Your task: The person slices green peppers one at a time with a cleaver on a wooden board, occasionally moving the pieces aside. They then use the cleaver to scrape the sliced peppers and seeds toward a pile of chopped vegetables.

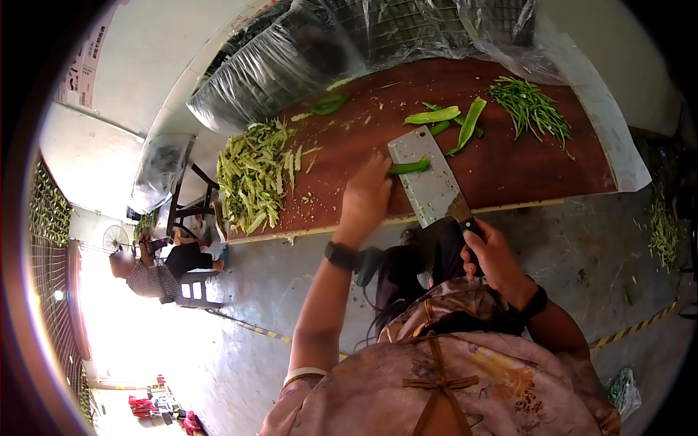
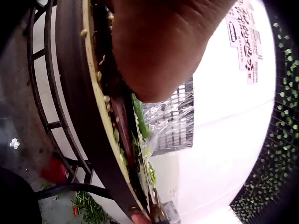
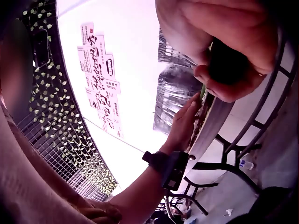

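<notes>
The white paper signs (image 3: 100, 79) beyond the fingers carry dark, brush-style characters, turned sideways and not clearly readable; small print on the black wrist device (image 3: 175, 171) behind the left fingers is too tiny. The right hand (image 1: 498, 263) has its fingers wrapped round the dark handle of a broad metal cleaver (image 1: 430, 190), the grip partly hidden. The left hand (image 1: 366, 198) is blurred beside a long green pepper (image 1: 413, 166) that overlaps the blade just right of its fingertips; whether they pinch its hidden end, I cannot tell. Pale green strips (image 1: 251, 178) lie heaped left of those fingers.
</notes>
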`<state>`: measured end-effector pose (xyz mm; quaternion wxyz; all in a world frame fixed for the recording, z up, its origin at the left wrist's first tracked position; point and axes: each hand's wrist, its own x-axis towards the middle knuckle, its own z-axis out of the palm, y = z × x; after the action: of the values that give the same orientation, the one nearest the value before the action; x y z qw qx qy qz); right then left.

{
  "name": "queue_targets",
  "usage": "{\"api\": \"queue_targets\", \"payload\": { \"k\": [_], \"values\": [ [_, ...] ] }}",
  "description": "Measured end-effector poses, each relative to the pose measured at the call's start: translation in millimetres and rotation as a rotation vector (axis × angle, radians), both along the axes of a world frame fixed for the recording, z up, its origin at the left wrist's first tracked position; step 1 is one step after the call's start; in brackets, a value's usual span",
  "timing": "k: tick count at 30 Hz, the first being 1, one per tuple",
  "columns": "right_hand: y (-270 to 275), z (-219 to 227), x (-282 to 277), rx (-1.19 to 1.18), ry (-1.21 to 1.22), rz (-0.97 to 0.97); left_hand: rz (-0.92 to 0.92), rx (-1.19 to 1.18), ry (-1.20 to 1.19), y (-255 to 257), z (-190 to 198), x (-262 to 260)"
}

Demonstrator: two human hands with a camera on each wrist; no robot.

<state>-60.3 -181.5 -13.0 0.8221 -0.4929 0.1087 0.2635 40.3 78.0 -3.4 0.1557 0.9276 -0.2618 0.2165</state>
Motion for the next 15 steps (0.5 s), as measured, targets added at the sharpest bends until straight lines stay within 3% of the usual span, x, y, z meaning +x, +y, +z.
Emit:
{"api": "queue_targets", "payload": {
  "k": [2,5,15],
  "values": [
    [-1,-2,-1,-0.008,-0.006,-0.008,0.025,-0.25,0.035,4,0,5],
    [-7,-8,-2,-0.026,-0.008,0.017,0.054,-0.278,-0.078,-4,0,3],
    [-24,-8,-8,0.004,-0.033,0.064,0.099,-0.264,-0.09,-12,3,-2]
  ]
}}
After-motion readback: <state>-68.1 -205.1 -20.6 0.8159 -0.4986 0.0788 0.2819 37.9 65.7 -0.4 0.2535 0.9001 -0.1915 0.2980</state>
